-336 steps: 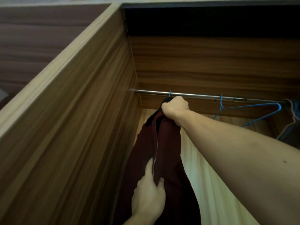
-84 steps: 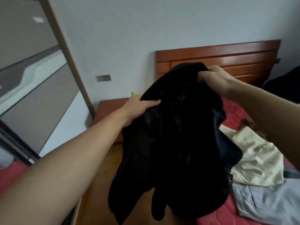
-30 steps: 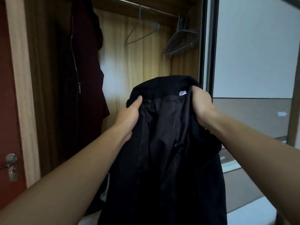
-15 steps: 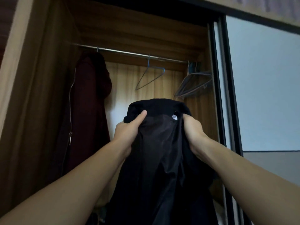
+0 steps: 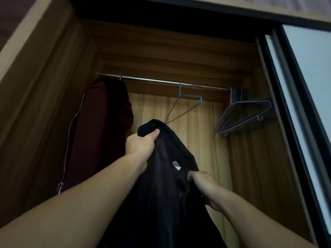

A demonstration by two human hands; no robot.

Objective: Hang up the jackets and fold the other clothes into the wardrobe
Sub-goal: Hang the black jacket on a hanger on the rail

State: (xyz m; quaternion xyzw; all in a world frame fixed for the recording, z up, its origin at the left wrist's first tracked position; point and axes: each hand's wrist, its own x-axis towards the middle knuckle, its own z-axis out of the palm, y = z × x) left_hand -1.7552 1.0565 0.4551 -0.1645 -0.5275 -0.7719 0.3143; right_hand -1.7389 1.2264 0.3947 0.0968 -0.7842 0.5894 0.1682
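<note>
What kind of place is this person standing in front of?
Most likely a wardrobe in a home: a metal rail carries a maroon jacket and empty hangers, and a sliding door stands at the right. The left hand and right hand grip a black jacket.

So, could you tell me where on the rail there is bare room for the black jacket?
Bare rail between the maroon jacket and the lone blue hanger, and between that hanger and the hanger bunch. Crowded at both ends.
</note>
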